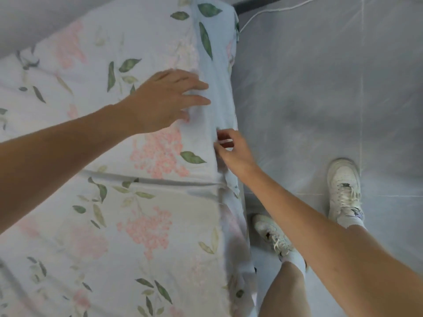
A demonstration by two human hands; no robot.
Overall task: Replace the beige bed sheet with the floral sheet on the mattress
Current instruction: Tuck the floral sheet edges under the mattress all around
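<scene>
Two hands work along the near edge of the bed in the head view. The floral sheet [114, 179] already covers the top of the mattress, and its edge hangs down the side toward the tiled floor [320, 88]; no beige sheet shows anywhere. The left hand [164, 99] lies flat with its fingers straight and spread, pressing the cloth down near the mattress edge. The right hand [231, 148] reaches in at the side, fingers curled and pinching the hanging fold of the sheet.

The sheet looks thin, light and limp. It creases easily, as the ridge across its middle shows, and it would probably slide over the mattress if tugged from one point. The hanging edge seems the best place to hold it, taken in a bunch while the other palm pins the top. The person's white shoes [343, 186] stand just beside the bed.
</scene>
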